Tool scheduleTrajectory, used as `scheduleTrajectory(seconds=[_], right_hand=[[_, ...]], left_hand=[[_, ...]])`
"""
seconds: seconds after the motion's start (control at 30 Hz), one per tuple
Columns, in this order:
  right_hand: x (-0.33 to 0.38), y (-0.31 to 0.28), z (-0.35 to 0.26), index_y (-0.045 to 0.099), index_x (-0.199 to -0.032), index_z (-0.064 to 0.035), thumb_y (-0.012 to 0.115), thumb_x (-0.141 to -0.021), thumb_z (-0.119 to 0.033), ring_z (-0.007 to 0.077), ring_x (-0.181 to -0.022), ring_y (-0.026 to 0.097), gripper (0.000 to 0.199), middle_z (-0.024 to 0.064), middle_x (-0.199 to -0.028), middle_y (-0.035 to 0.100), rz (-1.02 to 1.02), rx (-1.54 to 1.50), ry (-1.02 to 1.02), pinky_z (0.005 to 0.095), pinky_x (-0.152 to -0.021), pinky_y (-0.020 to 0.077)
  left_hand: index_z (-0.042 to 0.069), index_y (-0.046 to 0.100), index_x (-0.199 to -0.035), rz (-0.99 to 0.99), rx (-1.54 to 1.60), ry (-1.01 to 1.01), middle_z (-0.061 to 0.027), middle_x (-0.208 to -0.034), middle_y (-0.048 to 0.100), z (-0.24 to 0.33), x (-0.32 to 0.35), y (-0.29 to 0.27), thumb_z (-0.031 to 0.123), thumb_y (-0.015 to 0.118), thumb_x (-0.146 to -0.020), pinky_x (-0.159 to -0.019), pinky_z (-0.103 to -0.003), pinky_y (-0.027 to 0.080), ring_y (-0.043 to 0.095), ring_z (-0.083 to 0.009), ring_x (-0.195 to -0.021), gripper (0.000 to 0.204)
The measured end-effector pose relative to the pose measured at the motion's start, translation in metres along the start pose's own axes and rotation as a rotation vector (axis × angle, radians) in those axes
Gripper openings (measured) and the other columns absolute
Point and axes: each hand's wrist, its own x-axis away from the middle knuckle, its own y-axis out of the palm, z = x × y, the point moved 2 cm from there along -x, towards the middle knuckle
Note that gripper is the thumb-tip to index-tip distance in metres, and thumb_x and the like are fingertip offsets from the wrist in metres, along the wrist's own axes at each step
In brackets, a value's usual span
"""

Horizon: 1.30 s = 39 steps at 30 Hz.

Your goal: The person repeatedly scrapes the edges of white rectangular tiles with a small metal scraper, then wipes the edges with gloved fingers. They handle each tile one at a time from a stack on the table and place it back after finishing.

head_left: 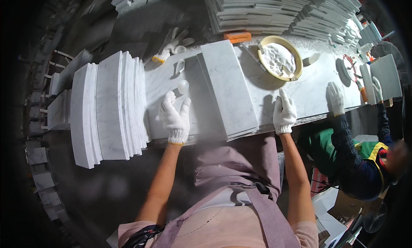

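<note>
White worktop (315, 88): gloved hands (175, 119) (284, 113) flank stacked, veined slabs (227, 85); any lettering illegible.

We wear white knitted gloves on both hands: the left hand (175, 116) has a glove with a ribbed cuff (177, 136) edged in yellow-orange, and the right hand (284, 113) one with a ribbed white cuff. Our shirt (225, 228) is pale pink with short sleeves (307, 236), a broken dark line (212, 218) slanting across its front. Over it run broad mauve straps (272, 216). Loose, creased mauve cloth (234, 164) covers our lap, and black patterned fabric (143, 237) shows by our left sleeve.
</note>
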Motion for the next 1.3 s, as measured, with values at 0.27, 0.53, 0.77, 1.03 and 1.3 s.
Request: scheduleTrajectory(seconds=[0.27, 0.53, 0.77, 1.03, 1.3], right_hand=[[0.003, -0.004, 0.003, 0.076, -0.133, -0.0217, 0.072, -0.094, -0.015, 0.0286, -0.076, 0.072, 0.039, 0.0083, -0.09, 0.075, 0.001, 0.047, 0.051, 0.0415, -0.069, 0.0584], [0.005, -0.007, 0.01, 0.075, -0.133, -0.0208, 0.075, -0.091, -0.013, 0.0293, -0.078, 0.073, 0.043, 0.0098, -0.091, 0.075, 0.041, -0.055, 0.016, 0.0409, -0.071, 0.0592], [0.003, -0.016, 0.017, 0.071, -0.143, -0.01, 0.073, -0.101, -0.002, 0.013, -0.079, 0.067, 0.042, 0.0052, -0.096, 0.071, 0.129, -0.57, 0.391, 0.0282, -0.071, 0.056], [-0.082, -0.032, 0.044, 0.07, -0.142, -0.0227, 0.077, -0.098, -0.028, 0.0293, -0.104, 0.074, 0.045, 0.0124, -0.124, 0.071, -0.022, -0.023, 0.188, 0.0388, -0.089, 0.0608], [-0.11, -0.005, 0.053, 0.07, -0.143, -0.0227, 0.067, -0.103, -0.028, 0.0381, -0.104, 0.074, 0.04, 0.0185, -0.125, 0.072, -0.402, 0.126, 0.127, 0.0467, -0.087, 0.06]], left_hand=[[0.007, 0.06, -0.136, -0.012, -0.196, -0.054, -0.018, -0.121, 0.069, -0.007, -0.031, 0.04, 0.034, 0.095, -0.079, -0.1, -0.052, 0.051, 0.064, -0.0396, -0.115, 0.072], [0.002, 0.07, -0.124, 0.018, -0.21, -0.14, -0.0187, -0.116, 0.074, -0.024, -0.035, 0.048, 0.042, 0.087, -0.087, -0.094, -0.05, 0.055, 0.07, -0.0391, -0.108, 0.057], [0.001, 0.071, -0.123, 0.111, -0.203, -0.1, -0.0191, -0.114, 0.073, -0.037, -0.033, 0.053, 0.041, 0.086, -0.088, -0.097, -0.053, 0.052, 0.067, -0.0404, -0.11, 0.056], [0.0, 0.071, -0.118, 0.106, -0.203, -0.175, -0.0196, -0.113, 0.073, -0.032, -0.032, 0.053, 0.043, 0.085, -0.089, -0.097, -0.052, 0.052, 0.067, -0.0408, -0.11, 0.054], [0.0, 0.072, -0.118, 0.073, -0.228, -0.159, -0.0209, -0.113, 0.074, -0.023, -0.034, 0.047, 0.043, 0.085, -0.089, -0.096, -0.051, 0.052, 0.068, -0.0407, -0.11, 0.054]])
